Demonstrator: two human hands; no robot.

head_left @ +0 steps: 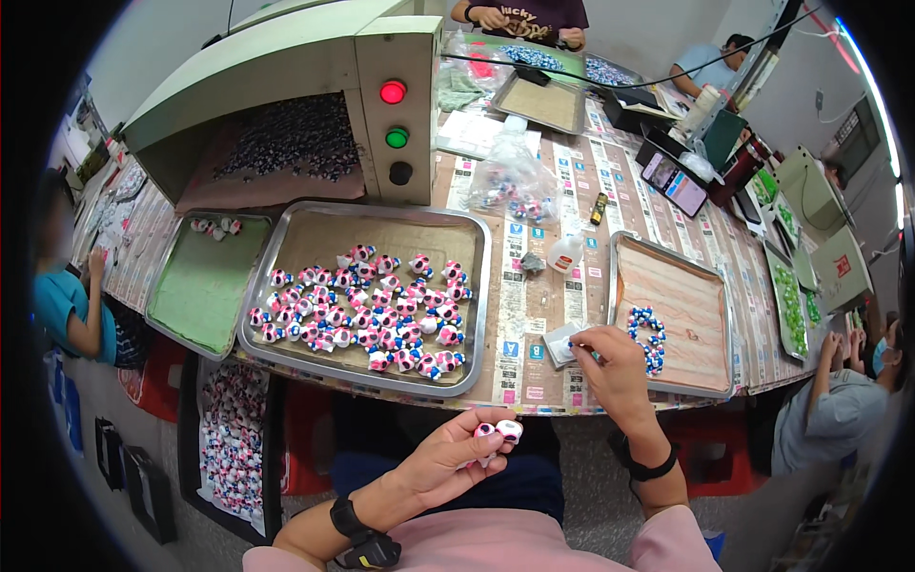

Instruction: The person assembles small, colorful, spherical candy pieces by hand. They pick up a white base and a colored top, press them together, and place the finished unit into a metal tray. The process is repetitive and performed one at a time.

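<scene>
My left hand is closed around small white-and-pink figurines with dark patches, held above my lap; at least two heads show between thumb and fingers. My right hand reaches over the table edge with its fingertips pinched together. They are at a small pale square pad, and anything between them is too small to make out. To the left, a metal tray holds many similar figurines with pink, white and blue parts. Beside my right hand, another metal tray carries a ring of small blue, white and pink pieces.
A white squeeze bottle, a grey lump and a plastic bag of pieces stand ahead. A green-lined tray lies left, below a large machine. A bin of figurines sits beneath. A phone leans at right. Other people work around.
</scene>
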